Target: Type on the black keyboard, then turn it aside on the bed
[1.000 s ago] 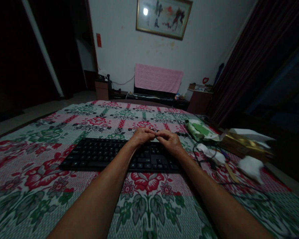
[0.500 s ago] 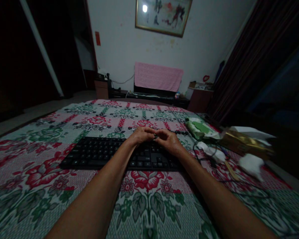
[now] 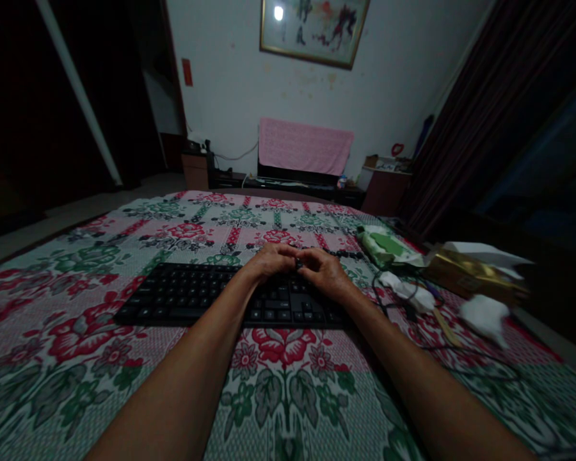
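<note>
A black keyboard (image 3: 187,291) lies flat on the flowered tablecloth (image 3: 288,397). Above its upper right part, my left hand (image 3: 272,261) and my right hand (image 3: 325,272) meet fingertip to fingertip. Both hands are closed in a pinch. Something small and dark shows between the fingertips, too small and dim to name. My hands and forearms cover part of the keys. Just behind my right hand, several small dark pieces (image 3: 349,255) lie in a row on the cloth.
To the right lie a green and white tissue pack (image 3: 388,246), a gold box (image 3: 470,272), crumpled white tissue (image 3: 484,317), a flat wooden stick (image 3: 445,328) and a dark cable (image 3: 480,358). A pink towel (image 3: 304,146) hangs over a screen by the far wall.
Both hands stay over the same part of the keyboard. Only the fingertips have shifted slightly around the small dark thing.
</note>
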Motion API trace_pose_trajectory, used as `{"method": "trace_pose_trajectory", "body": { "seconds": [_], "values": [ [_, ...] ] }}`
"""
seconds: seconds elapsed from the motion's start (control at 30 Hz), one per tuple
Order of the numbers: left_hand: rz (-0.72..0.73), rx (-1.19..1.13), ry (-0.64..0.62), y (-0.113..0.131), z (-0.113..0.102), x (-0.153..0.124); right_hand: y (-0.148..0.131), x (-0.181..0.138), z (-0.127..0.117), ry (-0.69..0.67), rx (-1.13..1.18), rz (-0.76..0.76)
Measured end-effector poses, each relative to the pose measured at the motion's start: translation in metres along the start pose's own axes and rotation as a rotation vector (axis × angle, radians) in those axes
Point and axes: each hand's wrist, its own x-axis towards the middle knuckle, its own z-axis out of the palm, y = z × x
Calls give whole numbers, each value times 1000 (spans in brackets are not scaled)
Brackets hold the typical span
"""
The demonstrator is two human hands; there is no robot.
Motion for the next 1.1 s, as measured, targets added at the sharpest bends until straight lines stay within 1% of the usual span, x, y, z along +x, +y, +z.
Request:
{"method": "trace_pose_trajectory", "body": {
  "seconds": [0.1, 0.23, 0.37, 0.53, 0.73, 0.8, 0.9, 0.93, 1.03, 1.1],
  "values": [
    [13, 46, -6, 3, 1, -2, -5, 0, -2, -3, -34, -7],
    [-63, 81, 34, 10, 4, -4, -8, 0, -5, -26, -48, 18],
    [-116, 106, 64, 13, 5, -3, -5, 0, -9, -119, -9, 68],
    [-98, 126, 17, 12, 5, -3, -4, 0, -14, -151, 15, 116],
    [-62, 193, -15, 20, 7, -6, -12, -4, -20, -162, 69, 100],
    [-53, 263, 20, 20, 5, -6, -11, -8, -22, -139, 57, 127],
    [6, 458, 153, 16, -2, -8, -7, -12, -24, -76, 17, 199],
    [31, 526, 179, 13, -5, -9, -7, -13, -24, -65, 8, 210],
    [26, 669, 206, 5, -13, -15, -10, -13, -21, -65, -17, 172],
    [16, 687, 207, 1, -17, -18, -15, -11, -16, -84, -47, 126]
  ]
}}
